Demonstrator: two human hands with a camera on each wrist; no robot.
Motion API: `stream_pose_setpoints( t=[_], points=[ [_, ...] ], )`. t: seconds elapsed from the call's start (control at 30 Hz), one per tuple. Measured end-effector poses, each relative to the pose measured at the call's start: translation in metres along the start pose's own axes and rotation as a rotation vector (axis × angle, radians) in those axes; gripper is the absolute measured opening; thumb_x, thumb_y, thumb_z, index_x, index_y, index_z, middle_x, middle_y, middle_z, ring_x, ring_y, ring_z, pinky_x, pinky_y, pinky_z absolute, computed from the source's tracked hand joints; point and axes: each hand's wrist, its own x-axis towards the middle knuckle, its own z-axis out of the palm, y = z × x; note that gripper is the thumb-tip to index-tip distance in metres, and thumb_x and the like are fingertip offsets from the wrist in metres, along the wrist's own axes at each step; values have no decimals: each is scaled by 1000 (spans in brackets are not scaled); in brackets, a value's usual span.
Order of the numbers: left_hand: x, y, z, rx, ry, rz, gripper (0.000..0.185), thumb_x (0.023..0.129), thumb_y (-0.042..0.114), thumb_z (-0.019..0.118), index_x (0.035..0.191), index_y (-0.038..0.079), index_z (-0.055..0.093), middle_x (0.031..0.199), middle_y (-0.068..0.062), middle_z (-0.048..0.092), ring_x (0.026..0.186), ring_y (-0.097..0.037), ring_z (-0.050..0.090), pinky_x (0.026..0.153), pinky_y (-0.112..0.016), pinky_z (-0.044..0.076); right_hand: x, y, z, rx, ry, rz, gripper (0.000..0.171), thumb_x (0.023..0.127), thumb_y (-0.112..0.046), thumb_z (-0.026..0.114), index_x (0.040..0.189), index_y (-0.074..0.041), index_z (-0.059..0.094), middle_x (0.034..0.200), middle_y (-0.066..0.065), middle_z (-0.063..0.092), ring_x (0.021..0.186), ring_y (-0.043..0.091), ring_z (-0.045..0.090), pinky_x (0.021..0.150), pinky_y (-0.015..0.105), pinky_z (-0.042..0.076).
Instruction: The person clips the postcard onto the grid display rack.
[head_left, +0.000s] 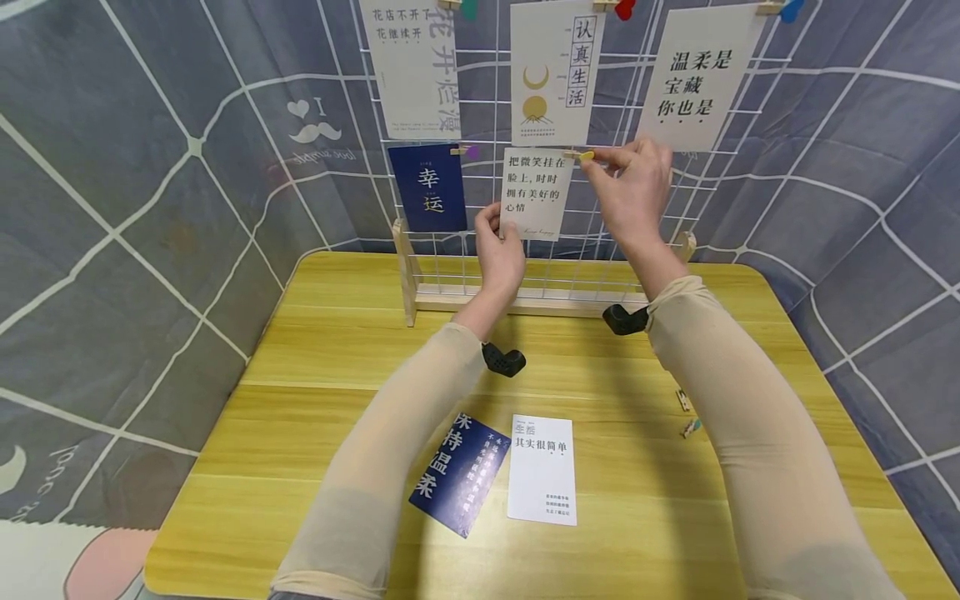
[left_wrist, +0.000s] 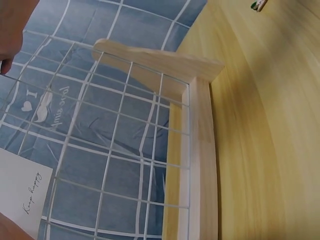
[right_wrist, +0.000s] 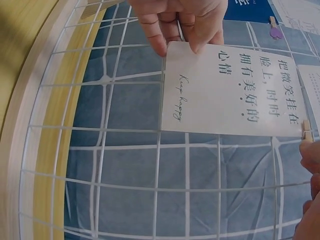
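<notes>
A white card [head_left: 534, 196] with dark lettering lies against the white wire grid rack, in its lower row. My left hand [head_left: 501, 254] pinches the card's lower left corner between thumb and fingers, which the right wrist view shows closely. At the card's upper right corner my right hand [head_left: 636, 187] pinches a small wooden clothespin [right_wrist: 307, 131] with a yellow heart [head_left: 587, 156]. That peg sits at the card's top edge. To the left hangs a navy blue card [head_left: 427, 187], held by a peg with a purple heart [head_left: 472, 152].
Three larger white cards, among them one [head_left: 555, 75] with a gold moon, hang above. On the wooden table [head_left: 337, 333] lie a blue card [head_left: 463, 475], a white card [head_left: 542, 471] and two loose clothespins [head_left: 690, 427]. The rack stands on a wooden base [head_left: 525, 303].
</notes>
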Motion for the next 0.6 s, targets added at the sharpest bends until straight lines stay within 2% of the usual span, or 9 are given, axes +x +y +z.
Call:
stream_pose_setpoints(
  t=[0.2, 0.43, 0.6],
  points=[
    [-3, -2, -2, -4, 22, 24, 33, 107, 0, 43, 139, 7, 44, 127, -6, 49, 105, -13, 47, 87, -19, 42, -5, 6, 2, 45, 31, -42, 29, 97, -32, 72, 122, -17, 77, 97, -6, 48, 106, 17, 40, 97, 31, 32],
    [-4, -5, -7, 8, 37, 38, 37, 104, -4, 45, 140, 7, 46, 133, -6, 46, 115, -16, 46, 96, -20, 40, -11, 13, 3, 88, 69, -87, 30, 98, -30, 71, 124, -17, 76, 97, -7, 49, 104, 18, 39, 91, 31, 33],
    [-4, -6, -9, 10, 38, 31, 37, 104, -3, 45, 140, 8, 46, 134, -5, 45, 118, -16, 44, 99, -20, 39, -16, 17, 4, 96, 89, -111, 29, 97, -27, 73, 123, -15, 77, 101, 3, 56, 103, 21, 41, 94, 33, 33]
  ],
)
